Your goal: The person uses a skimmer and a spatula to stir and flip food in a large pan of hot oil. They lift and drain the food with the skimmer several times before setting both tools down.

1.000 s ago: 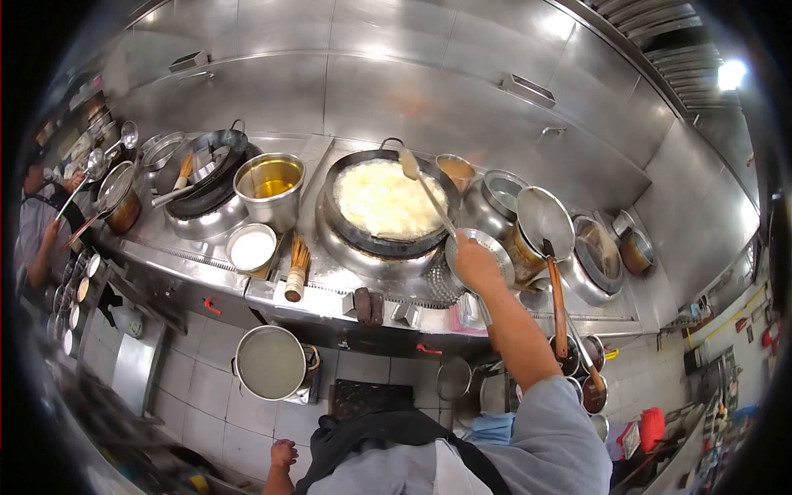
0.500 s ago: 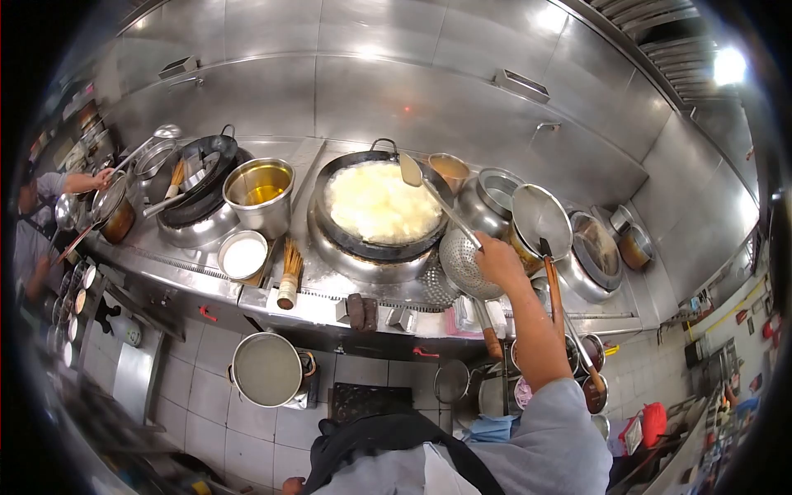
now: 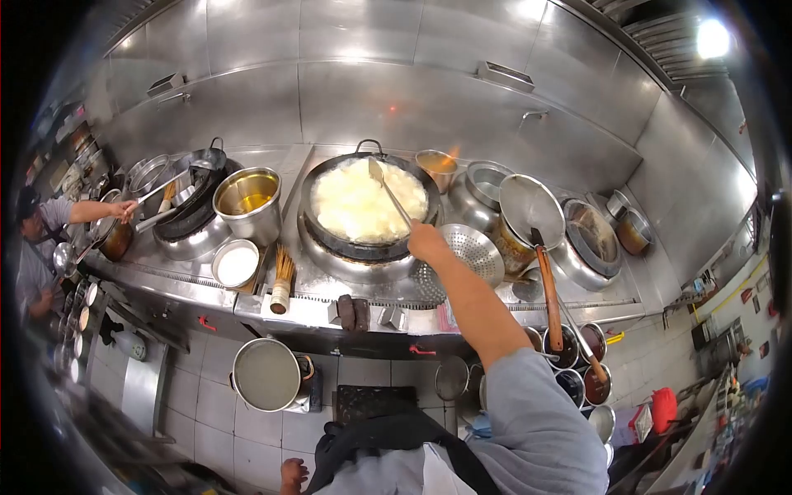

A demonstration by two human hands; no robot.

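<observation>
My right hand (image 3: 427, 242) is closed round the handle of a long wok spatula (image 3: 396, 200). The spatula's flat blade meets the pale, bubbling foam (image 3: 351, 202) that fills a large black wok (image 3: 309, 223) on the stove. Just right of that hand, partly behind my forearm, lies a perforated strainer (image 3: 474, 252). My left hand (image 3: 294, 473) hangs low by my body at the bottom edge, its fingers loosely apart and nothing visible in it. What bubbles beneath the foam cannot be made out.
A pot of yellow oil (image 3: 247, 202), a white-filled bowl (image 3: 236, 262) and a bamboo brush (image 3: 282, 280) stand left of the wok. A mesh strainer (image 3: 532, 210) rests at right. A flame (image 3: 452, 155) shows behind. At far left a co-worker (image 3: 49, 223) reaches out with a ladle.
My right hand has moved left, carrying the spatula's blade from the wok's far right rim in over the foam. The co-worker's ladle has swung right, over the left wok. My left hand shows more.
</observation>
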